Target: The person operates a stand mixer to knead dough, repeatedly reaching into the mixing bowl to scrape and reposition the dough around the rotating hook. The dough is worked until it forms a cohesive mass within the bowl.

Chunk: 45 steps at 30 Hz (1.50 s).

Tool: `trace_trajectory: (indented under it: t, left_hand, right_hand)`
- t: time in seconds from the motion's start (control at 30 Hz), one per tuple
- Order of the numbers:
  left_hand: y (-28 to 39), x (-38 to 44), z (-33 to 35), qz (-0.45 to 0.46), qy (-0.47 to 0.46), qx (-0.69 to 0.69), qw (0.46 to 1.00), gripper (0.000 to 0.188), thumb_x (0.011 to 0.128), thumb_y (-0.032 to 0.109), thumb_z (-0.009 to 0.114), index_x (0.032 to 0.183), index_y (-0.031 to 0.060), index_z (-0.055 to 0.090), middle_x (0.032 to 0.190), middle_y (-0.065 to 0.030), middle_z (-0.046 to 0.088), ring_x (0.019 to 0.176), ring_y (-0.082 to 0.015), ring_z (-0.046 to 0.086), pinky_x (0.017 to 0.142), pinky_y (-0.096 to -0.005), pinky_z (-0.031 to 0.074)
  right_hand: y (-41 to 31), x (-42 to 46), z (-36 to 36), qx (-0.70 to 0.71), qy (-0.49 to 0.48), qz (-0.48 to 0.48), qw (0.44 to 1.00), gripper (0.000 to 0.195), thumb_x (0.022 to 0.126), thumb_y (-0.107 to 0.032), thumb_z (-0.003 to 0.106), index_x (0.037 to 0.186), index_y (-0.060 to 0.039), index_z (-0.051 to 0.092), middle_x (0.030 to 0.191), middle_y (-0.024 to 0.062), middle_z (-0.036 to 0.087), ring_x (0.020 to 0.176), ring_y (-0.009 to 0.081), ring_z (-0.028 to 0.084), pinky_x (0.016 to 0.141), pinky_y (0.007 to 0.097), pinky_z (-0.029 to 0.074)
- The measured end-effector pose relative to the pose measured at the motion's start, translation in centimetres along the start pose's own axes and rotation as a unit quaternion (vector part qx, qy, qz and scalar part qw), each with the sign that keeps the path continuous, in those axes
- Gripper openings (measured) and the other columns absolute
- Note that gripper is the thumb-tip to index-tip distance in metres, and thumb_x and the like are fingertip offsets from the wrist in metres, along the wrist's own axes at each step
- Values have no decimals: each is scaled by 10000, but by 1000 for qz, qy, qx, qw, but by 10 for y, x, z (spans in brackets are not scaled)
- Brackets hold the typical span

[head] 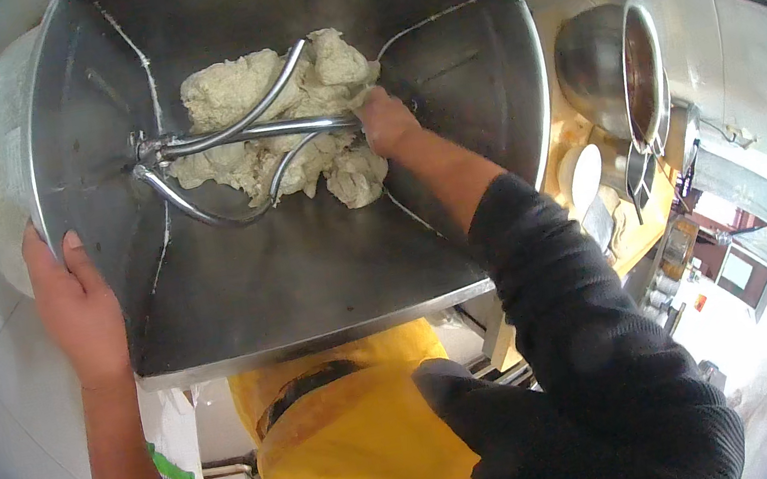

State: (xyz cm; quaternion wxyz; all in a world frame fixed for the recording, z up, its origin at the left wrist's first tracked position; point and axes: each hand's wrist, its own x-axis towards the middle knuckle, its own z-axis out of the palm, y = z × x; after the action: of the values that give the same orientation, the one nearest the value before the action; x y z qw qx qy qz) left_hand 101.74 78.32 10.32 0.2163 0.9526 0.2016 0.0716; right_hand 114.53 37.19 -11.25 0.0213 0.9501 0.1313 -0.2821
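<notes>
Before me is the deep steel bowl of a dough mixer (pixel 298 276). A rough, lumpy mass of pale dough (pixel 229 90) lies in its bottom, around and beneath the curved metal mixing arms (pixel 213 218) and their straight shaft (pixel 289 127). My right hand (pixel 388 121) reaches in and grips a piece of the dough at the shaft's right end; its fingertips are partly hidden. My left hand (pixel 80 313) holds the bowl's left rim, thumb inside and fingers outside.
A large pale rounded tub (pixel 0 174) stands beyond the left rim. To the right, metal bowls (pixel 594 63) and a white dish (pixel 582 176) rest on a wooden counter (pixel 644 226). A yellow apron (pixel 356 442) covers my front below the bowl's near edge.
</notes>
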Motion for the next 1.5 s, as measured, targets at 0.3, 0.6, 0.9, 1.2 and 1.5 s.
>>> trace_trajectory:
  t: [0.3, 0.6, 0.9, 1.2, 1.5]
  left_hand:
    - [0, -4, 1, 23, 18, 6, 1000, 371, 966, 162, 457, 1289, -19, 441, 1159, -225, 573, 1037, -371, 574, 897, -385, 441]
    - [4, -5, -1, 3, 12, -20, 1000, 357, 956, 156, 463, 1277, -1, 454, 1150, -231, 569, 1044, -388, 560, 893, -406, 441]
    - [-6, -3, 6, 41, 42, -6, 998, 375, 943, 151, 485, 1279, -7, 437, 1166, -239, 556, 1057, -407, 543, 883, -435, 443]
    - [8, -4, 3, 28, 4, 13, 1000, 375, 933, 136, 492, 1273, -10, 435, 1168, -244, 546, 1037, -411, 556, 855, -456, 459]
    - [-4, -5, 6, 27, 1, 34, 999, 384, 950, 148, 473, 1295, -13, 424, 1186, -251, 541, 1058, -401, 563, 878, -443, 456]
  right_hand:
    - [16, 48, -50, -53, -208, -219, 952, 291, 839, -290, 587, 1076, -156, 691, 1031, 139, 671, 959, 296, 627, 836, 377, 495]
    - [-3, 77, -46, -119, -285, -98, 946, 332, 829, -352, 603, 1103, -181, 682, 1099, 122, 656, 979, 272, 632, 827, 380, 502]
    - [-3, -14, -30, -68, -5, -15, 998, 415, 762, -231, 659, 1160, -123, 613, 1073, 198, 606, 1015, 345, 586, 868, 416, 501]
    - [-12, -85, 8, 174, -8, 194, 965, 306, 864, -230, 539, 1111, -70, 625, 1110, 210, 586, 1055, 360, 560, 884, 429, 469]
    - [-19, -49, -21, -38, 40, 72, 996, 295, 875, -234, 538, 1099, -68, 634, 1115, 183, 607, 1067, 334, 571, 908, 407, 468]
